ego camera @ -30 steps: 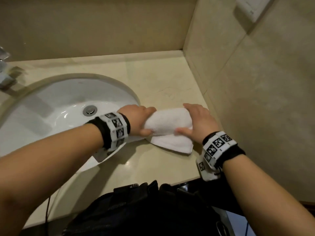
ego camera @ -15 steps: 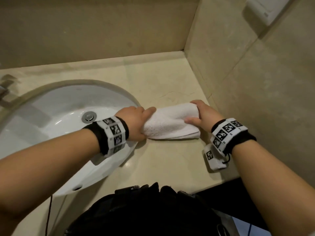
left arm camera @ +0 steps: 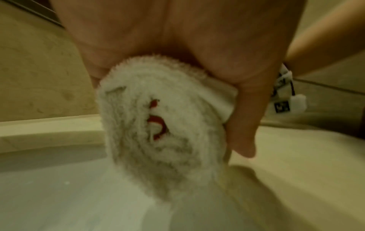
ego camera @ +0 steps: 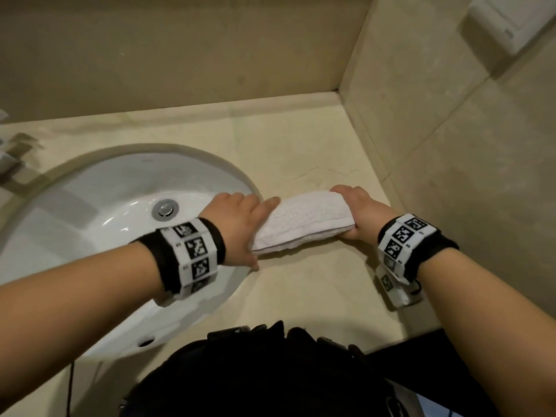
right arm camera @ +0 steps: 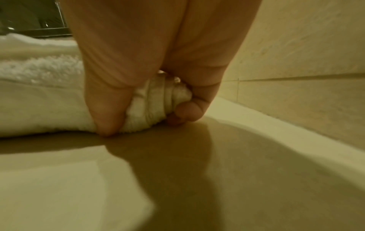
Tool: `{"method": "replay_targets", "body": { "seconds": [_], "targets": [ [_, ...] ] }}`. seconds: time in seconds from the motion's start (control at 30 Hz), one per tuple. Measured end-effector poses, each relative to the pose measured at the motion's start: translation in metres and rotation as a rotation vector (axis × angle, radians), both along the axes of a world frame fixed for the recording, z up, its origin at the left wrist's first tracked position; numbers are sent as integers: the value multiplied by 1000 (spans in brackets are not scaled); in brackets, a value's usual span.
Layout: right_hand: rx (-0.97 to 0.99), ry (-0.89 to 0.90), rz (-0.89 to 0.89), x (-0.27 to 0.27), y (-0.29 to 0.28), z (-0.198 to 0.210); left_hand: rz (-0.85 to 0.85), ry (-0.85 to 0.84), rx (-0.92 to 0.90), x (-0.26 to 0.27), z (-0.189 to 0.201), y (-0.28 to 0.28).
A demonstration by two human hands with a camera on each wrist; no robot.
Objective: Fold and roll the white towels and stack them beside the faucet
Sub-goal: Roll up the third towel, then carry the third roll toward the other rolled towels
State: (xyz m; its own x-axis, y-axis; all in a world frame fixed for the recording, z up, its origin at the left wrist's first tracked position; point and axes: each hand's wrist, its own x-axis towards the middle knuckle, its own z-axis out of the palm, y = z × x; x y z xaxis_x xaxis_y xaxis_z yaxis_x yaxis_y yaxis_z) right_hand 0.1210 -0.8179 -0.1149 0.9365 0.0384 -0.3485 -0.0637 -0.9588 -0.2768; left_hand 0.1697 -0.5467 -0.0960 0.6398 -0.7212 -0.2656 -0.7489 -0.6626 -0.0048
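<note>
As seen from the head view, shows one rolled white towel (ego camera: 301, 224) lying on the beige counter (ego camera: 301, 296), just right of the sink (ego camera: 90, 206), with the roll's long axis running left to right and its left end at the sink rim. Holds the roll at both ends.

Left end: wraps the left hand (ego camera: 237, 227) around it, thumb on the near side, fingers over the top. Counts as a closed grip on the towel.

Right end: wraps the right hand (ego camera: 358, 212) around it, thumb on the near side, fingers curled over the far side. Counts likewise as a closed grip on the towel.

Left wrist view: presents the spiral end face of the white towel (left arm camera: 158, 140) below the palm of the left hand (left arm camera: 177, 39), with red stitching (left arm camera: 156, 121) showing among the layers.

Right wrist view: presents the layered end of the white towel (right arm camera: 156, 106) pinched between thumb and fingertips (right arm camera: 187, 112) of the right hand (right arm camera: 158, 39), with thumb tip and roll both touching the counter (right arm camera: 177, 187).

Surroundings in the head view:
- includes a metal drain plug (ego camera: 165, 208) in the basin floor;
- includes part of the faucet (ego camera: 6, 164), cut off at the far left edge, well apart from the towel;
- includes a white wall plate (ego camera: 508, 22) on the tiled wall, upper right;
- includes marker-printed wristbands (ego camera: 192, 254) on both wrists.
</note>
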Motion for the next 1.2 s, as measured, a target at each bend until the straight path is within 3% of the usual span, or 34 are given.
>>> {"method": "replay_targets", "body": {
  "seconds": [0.33, 0.6, 0.9, 1.2],
  "targets": [
    [109, -14, -131, -15, 19, 7, 163, -24, 6, -19, 1, 2],
    [167, -23, 58, -48, 78, 27, 335, -20, 38, -93, 33, 69],
    [169, -125, 346, -42, 239, 44, 625, -85, 101, -147, 51, 220],
    [201, -149, 367, 35, 446, 30, 741, -138, 168, -78, 50, 414]
  ]
}}
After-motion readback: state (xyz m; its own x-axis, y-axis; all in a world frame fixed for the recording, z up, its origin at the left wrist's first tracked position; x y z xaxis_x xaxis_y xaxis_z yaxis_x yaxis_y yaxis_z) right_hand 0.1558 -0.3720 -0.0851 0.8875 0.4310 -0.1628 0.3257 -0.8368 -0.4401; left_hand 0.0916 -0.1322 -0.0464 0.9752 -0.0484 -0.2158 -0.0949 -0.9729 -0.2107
